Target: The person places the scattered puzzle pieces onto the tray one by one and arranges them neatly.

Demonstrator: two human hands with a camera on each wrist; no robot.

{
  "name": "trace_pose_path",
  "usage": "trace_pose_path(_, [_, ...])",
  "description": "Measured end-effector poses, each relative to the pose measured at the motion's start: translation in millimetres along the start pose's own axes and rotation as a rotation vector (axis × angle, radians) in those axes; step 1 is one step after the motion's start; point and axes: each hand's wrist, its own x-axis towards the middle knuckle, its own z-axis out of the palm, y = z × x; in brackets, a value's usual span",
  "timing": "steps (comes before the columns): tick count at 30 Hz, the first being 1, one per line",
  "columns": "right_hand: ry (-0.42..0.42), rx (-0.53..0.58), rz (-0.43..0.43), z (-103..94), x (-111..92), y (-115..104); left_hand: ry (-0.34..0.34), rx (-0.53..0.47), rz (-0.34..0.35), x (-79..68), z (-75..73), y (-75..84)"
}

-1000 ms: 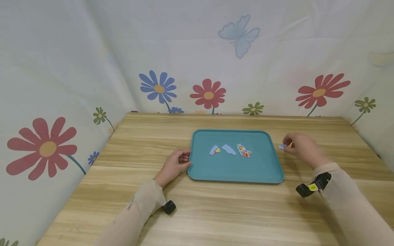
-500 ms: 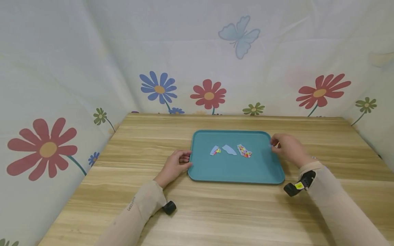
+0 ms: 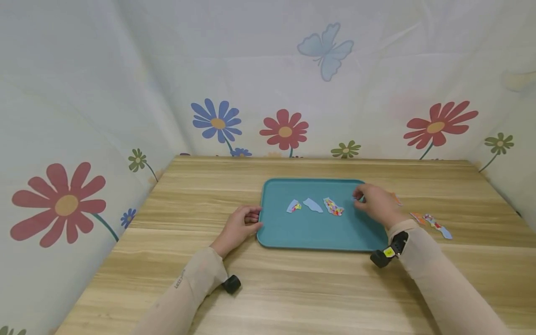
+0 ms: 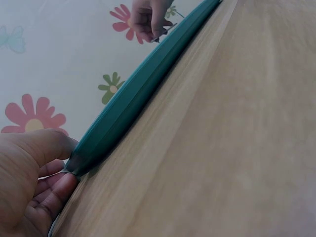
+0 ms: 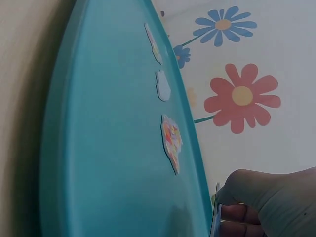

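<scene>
A teal tray [image 3: 318, 235] lies flat on the wooden table. My left hand [image 3: 237, 229] grips its left edge, thumb on the rim and fingers curled below it in the left wrist view. Over the tray's right part, my right hand [image 3: 378, 204] pinches a thin flat piece [image 5: 216, 212] between thumb and fingers; only its pale blue edge shows in the head view. Three irregular flat pieces lie in a row on the tray: a pale blue one with a coloured corner [image 3: 294, 206], a plain pale blue one [image 3: 312, 205] and a multicoloured one [image 3: 333, 206].
Right of the tray, on the table [image 3: 293, 288], lie an orange piece [image 3: 418, 218] and a long multicoloured one with a blue end [image 3: 438, 226]. Another orange piece [image 3: 395, 198] shows behind the right hand. A flower-print cloth [image 3: 368, 93] stands behind the table.
My right hand has moved left from the table beside the tray to above its right part, carrying the pinched piece. The pieces beside the tray came into view. My left hand stays put.
</scene>
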Motion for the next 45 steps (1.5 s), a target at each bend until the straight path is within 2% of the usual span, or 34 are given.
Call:
trace_pose_path(12, [-0.027, 0.0, 0.02, 14.3, 7, -6, 0.008, 0.0, -0.016, -1.6, 0.0, 3.7])
trace_pose_path(21, [-0.063, -0.024, 0.045, 16.7, 8, -10, 0.011, 0.0, -0.017, -1.9, 0.2, 4.3])
trace_pose_path(27, [-0.055, -0.046, 0.058, 18.8, 6, -8, 0.011, 0.0, -0.011, -2.3, 0.3, 5.3])
trace_pose_path(33, [-0.039, -0.031, 0.072, 15.4, 1, -7, 0.012, 0.0, 0.002, -2.3, 0.6, 4.9])
trace_pose_path(45, [0.003, 0.035, 0.057, 1.9, -10, -2, 0.009, 0.006, -0.014, -3.5, -0.7, 7.2])
